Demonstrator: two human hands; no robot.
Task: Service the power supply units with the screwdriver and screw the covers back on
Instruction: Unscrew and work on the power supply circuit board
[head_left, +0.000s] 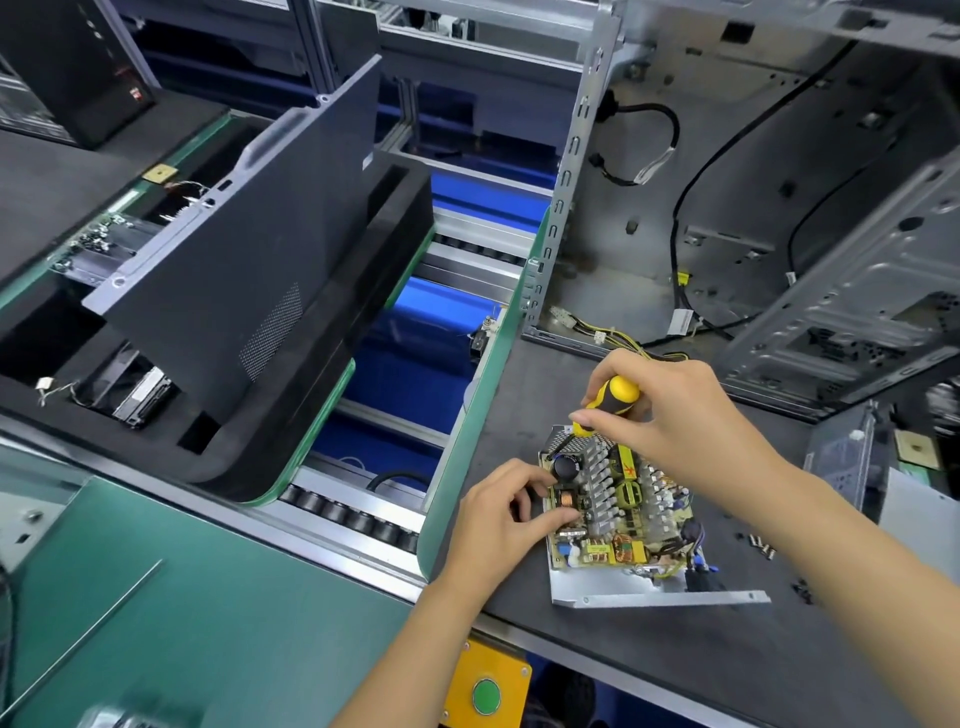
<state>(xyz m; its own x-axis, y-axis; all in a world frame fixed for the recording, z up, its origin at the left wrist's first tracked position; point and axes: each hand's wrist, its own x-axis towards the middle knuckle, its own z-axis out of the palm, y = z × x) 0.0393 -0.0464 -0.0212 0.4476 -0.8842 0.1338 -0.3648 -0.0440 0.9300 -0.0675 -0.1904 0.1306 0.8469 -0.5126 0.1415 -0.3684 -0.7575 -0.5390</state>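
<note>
An opened power supply unit (623, 514) lies on the dark bench mat, its circuit board, heat sinks and coils exposed on a metal base. My right hand (670, 410) grips a yellow-and-black screwdriver (610, 402), whose tip points down at the unit's far left corner. My left hand (501, 514) holds the unit's left edge, thumb and fingers curled against the board. A silver cover (841, 457) lies partly in view at the right edge. Several small screws (761, 545) lie on the mat to the right.
An open metal computer case (753, 208) with black and yellow cables stands behind the unit. To the left runs a roller conveyor (395, 395) with black foam trays holding a dark side panel (249, 249). A yellow box with a green button (485, 693) sits under the bench edge.
</note>
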